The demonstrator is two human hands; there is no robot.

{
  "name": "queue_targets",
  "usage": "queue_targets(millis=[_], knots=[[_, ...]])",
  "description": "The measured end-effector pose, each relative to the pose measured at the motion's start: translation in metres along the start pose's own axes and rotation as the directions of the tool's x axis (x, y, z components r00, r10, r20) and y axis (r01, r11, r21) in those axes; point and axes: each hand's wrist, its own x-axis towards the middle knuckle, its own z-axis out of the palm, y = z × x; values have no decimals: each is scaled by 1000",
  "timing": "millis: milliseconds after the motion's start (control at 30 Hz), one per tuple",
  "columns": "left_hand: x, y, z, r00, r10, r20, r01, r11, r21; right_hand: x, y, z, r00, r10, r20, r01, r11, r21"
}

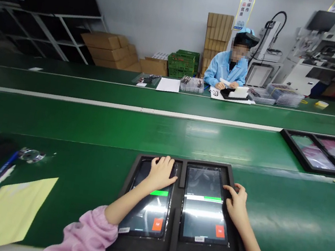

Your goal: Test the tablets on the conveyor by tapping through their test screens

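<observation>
Bench note: two tablets seated in black tray, light touch advised

At the near left of the black tray [173, 230] a yellow sheet [7, 214] is laid, best kept out from under the forearm. In the tray's left bay the left tablet [154, 207] is seated, in its right bay the right tablet [203, 214]; both screens are lit. Over the left bay's upper part the left hand [160, 174] is spread, nothing gripped. At the tray's right rim the right hand [237, 202] is held loosely open, thumb and forefinger parted; firm contact cannot be confirmed. In judgement, fingertip pressure is best kept light and the rim steadied, so that neither tablet is rocked. Beyond the tray, to the right, a second tray [328, 152] is set well apart
</observation>
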Motion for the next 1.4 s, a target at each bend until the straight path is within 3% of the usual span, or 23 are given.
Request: queue_targets(millis=[233,467,600,833,967,1100,1167,1233,1300,1400], knots=[[7,-16,-4,1000,-17,-15,15,993,-116,8,1,2,1000,9,9,-9,1000,-21],[8,-3,-3,999,-24,-39,23,999,-31,19,2,-1,996,61,68,-59,998,-27],[8,6,-3,995,-82,-59,81,997,-16,22,-8,2,994,107,24,-104,991,-90],[12,19,0,991,-111,-76,113,993,16,22,-12,2,996,81,34,-78,992,-99],[13,10,-5,997,-75,-23,75,997,1,25,-12,0,995,89,52,-82,990,-110],[-13,-34,-18,992,87,95,-50,940,-338,22,-15,-10,994,57,93,-44,990,-137],[-38,-59,-20,993,98,64,-56,876,-480,19,-20,-19,998,15,66,-1,979,-204],[-66,-78,-14,999,-30,-27,12,867,-498,17,-29,-28,999,-40,15,43,959,-279],[-91,-88,-1,970,-207,-131,118,862,-493,20,-40,-34,988,-157,-5,150,950,-274],[-113,-90,25,902,-382,-202,204,789,-580,30,-56,-30,897,-443,4,440,889,-127]])
